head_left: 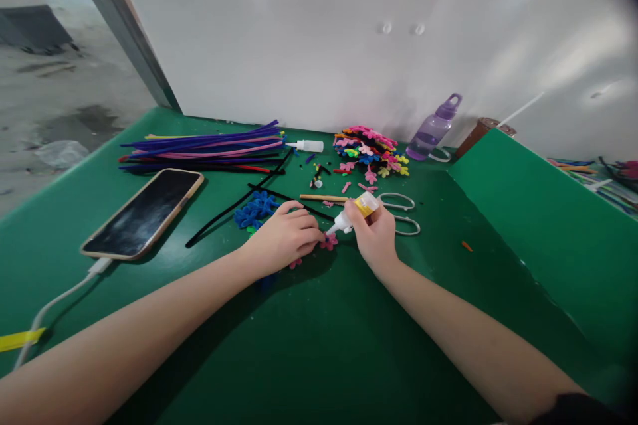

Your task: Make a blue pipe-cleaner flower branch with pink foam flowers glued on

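Observation:
My right hand point(375, 236) is closed around a small glue bottle point(367, 204) with a white nozzle and a yellow label. The bottle is tipped so its nozzle points down and left onto a pink pipe-cleaner flower point(329, 242). At the flower's left edge, the bent fingers of my left hand point(292, 237) pinch it near the table. Blue pipe-cleaner flowers point(255, 210) lie just beyond my left hand, and another pink piece point(296, 263) shows partly beneath it. Scissors point(406, 224) with pale handles rest behind my right hand, their blades hidden.
On the green table point(309, 358) are a phone point(144, 212) with a cable, a bundle of pipe cleaners point(204, 151), a second glue bottle point(310, 146), a wooden stick point(323, 198) and a pile of colourful flowers point(369, 151). A purple water bottle point(432, 129) stands near a green divider point(543, 239).

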Action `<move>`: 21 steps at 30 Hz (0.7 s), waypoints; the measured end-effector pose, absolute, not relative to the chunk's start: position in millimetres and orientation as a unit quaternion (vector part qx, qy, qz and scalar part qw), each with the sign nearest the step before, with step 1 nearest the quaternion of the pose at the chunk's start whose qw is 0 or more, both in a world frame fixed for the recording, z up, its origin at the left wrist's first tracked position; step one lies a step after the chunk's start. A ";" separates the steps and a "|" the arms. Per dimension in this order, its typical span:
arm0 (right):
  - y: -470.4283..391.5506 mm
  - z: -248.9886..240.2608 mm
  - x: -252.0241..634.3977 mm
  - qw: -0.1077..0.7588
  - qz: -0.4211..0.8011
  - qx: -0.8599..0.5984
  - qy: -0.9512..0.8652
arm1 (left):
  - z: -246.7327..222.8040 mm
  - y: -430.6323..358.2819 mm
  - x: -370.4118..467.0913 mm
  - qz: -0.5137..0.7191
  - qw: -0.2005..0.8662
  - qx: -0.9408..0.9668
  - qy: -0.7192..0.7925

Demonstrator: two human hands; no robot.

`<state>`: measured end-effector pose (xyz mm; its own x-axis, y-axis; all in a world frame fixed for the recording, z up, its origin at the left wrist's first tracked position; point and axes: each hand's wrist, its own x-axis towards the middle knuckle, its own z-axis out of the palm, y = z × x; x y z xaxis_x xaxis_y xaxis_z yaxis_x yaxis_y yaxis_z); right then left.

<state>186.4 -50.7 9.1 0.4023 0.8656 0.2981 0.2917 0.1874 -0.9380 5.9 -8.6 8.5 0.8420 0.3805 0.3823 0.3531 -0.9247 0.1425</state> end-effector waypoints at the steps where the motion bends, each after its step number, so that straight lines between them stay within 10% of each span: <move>1: -51.1 8.6 186.5 0.590 0.238 -0.589 -0.498 | 8.6 -8.6 5.9 0.207 0.033 0.959 0.190; 21: -55.3 13.9 183.8 0.569 0.232 -0.569 -0.547 | 8.0 -8.5 5.7 0.216 0.028 0.958 0.185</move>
<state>183.8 -55.3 13.9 0.2936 0.8858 0.3595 0.3589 0.2464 -0.9003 5.7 -8.5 8.0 0.8387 0.3663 0.4030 0.3420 -0.9301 0.1338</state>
